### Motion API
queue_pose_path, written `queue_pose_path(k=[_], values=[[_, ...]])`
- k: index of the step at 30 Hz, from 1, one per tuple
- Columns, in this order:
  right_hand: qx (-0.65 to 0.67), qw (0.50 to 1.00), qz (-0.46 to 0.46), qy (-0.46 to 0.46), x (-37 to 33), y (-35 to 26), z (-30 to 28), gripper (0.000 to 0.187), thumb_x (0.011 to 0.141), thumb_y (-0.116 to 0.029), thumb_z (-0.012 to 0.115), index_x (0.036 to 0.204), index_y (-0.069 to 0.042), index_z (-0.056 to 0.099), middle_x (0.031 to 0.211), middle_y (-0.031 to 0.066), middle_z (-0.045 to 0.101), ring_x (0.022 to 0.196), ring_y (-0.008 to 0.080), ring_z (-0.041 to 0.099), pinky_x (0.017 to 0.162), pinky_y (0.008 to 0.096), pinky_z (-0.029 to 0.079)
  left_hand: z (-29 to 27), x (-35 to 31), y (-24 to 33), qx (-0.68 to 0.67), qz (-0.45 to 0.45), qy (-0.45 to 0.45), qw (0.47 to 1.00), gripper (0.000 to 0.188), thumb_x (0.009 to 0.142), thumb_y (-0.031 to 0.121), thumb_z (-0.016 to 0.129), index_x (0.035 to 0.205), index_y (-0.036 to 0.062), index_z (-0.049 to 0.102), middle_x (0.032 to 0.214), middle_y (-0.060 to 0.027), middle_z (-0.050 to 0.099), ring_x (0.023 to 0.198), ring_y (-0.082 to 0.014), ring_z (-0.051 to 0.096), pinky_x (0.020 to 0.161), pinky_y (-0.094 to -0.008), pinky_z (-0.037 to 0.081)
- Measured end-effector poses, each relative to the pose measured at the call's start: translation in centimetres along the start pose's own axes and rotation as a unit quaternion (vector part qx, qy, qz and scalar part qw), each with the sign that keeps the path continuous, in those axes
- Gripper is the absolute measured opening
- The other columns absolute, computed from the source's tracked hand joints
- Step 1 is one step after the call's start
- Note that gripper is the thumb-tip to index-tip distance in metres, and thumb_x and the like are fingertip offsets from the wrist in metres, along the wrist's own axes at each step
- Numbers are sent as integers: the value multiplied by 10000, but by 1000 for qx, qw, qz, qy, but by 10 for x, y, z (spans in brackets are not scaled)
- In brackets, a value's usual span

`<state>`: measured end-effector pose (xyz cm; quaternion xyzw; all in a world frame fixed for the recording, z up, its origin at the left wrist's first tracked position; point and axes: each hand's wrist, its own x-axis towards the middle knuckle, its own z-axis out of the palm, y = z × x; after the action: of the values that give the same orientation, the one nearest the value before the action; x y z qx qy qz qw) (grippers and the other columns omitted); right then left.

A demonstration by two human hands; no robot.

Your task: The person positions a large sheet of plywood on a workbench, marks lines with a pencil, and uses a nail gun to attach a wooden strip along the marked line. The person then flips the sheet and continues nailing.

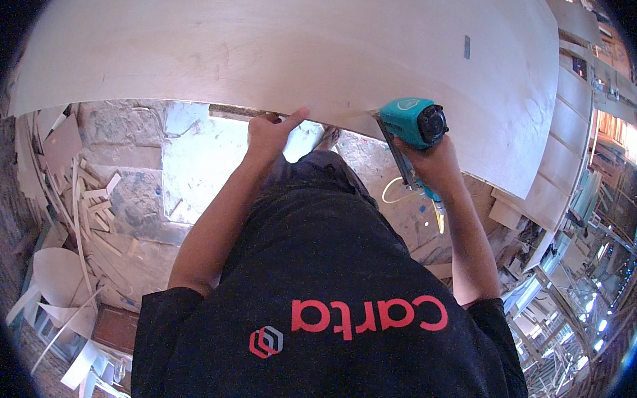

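A wide, pale plywood panel (289, 49) spreads across the upper part of the head view, its near edge facing my body. My left hand (268, 137) grips that edge, thumb on the top face and the other fingers partly hidden below. A narrow wooden strip (229, 113) shows under the edge beside it. My right hand (435, 164) is wrapped round the handle of a teal and black nail gun (406, 115). The gun's nose is at the panel's near edge, right of my left hand; whether it touches cannot be made out.
A yellow air hose (388, 188) loops below the gun. Wood offcuts (95, 200) are piled on the floor at left. A small grey rectangular piece (467, 47) lies on the panel. Stacked boards (571, 132) stand at right, and a bright pale sheet (194, 159) lies below the panel.
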<state>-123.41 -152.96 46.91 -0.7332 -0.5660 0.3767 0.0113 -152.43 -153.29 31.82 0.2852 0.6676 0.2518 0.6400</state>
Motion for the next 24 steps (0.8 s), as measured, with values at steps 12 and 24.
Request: queue_pose_path(k=[12, 24], values=[[-13, 1000, -25, 2, 4, -7, -6, 389, 906, -271, 824, 1167, 5, 741, 1038, 183, 792, 998, 298, 771, 875, 417, 585, -1, -2, 3, 5, -3, -14, 1000, 609, 844, 402, 904, 1191, -66, 728, 1112, -186, 774, 1011, -254, 711, 913, -387, 542], [17, 1000, -10, -16, 8, 12, -13, 387, 896, -250, 829, 1192, -15, 742, 1077, 180, 791, 1040, 292, 764, 900, 417, 579, 2, 4, -6, -27, -4, 25, 999, 605, 807, 443, 922, 1106, -58, 764, 1044, -163, 788, 959, -223, 729, 866, -360, 557]])
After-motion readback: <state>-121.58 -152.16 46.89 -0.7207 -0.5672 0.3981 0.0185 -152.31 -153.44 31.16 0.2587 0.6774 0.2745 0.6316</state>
